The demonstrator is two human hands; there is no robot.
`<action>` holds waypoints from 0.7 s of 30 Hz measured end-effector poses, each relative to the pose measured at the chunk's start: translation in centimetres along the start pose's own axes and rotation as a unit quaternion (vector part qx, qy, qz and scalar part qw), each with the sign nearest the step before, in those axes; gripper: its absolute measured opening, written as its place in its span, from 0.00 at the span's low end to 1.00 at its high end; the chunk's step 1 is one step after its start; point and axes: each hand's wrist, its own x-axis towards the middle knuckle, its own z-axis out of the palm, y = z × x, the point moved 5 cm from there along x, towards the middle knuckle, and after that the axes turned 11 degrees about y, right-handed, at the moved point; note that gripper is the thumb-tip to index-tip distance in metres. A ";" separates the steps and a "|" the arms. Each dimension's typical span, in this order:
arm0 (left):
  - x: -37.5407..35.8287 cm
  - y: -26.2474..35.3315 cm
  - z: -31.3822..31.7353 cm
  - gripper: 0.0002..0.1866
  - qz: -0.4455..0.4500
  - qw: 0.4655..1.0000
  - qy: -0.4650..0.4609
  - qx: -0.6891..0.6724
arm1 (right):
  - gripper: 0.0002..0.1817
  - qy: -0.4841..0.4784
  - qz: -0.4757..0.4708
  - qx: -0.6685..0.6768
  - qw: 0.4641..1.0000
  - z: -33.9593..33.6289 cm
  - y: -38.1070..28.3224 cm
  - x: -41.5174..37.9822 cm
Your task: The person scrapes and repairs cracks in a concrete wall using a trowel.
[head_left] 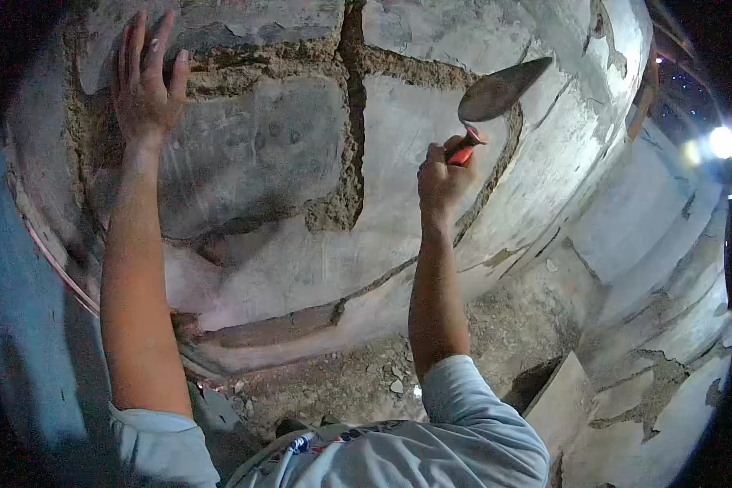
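My right hand (445,183) is closed round the red handle of a trowel (504,89), its rounded grey blade pointing up and right across the wall face. My left hand (148,89) lies with fingers stretched upward against the upper left of the wall, beside a rough horizontal groove. In front of me the grey plastered wall (260,154) is cut by deep, crumbly joints. One vertical joint (352,122) runs down the middle between my hands. A thinner crack (496,179) curves down just right of the trowel.
Below the wall, the ground (325,386) is strewn with rubble and plaster chips. A flat slab (563,398) leans at the lower right, near another cracked wall (667,268). A bright lamp (722,142) shines at the far right. At left is a blue surface (24,325).
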 end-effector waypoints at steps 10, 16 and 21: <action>0.2 0.0 0.0 0.26 0.010 1.000 0.013 0.023 | 0.10 -0.003 0.107 0.097 0.990 0.2 -2.5 0.7; 0.6 0.3 -0.1 0.26 0.009 1.000 0.011 0.006 | 0.14 -0.136 -0.065 -0.094 0.984 2.0 0.0 -0.4; 0.4 0.2 0.0 0.26 0.009 0.999 0.008 0.037 | 0.11 -0.019 0.141 0.130 0.981 -0.3 -1.9 1.1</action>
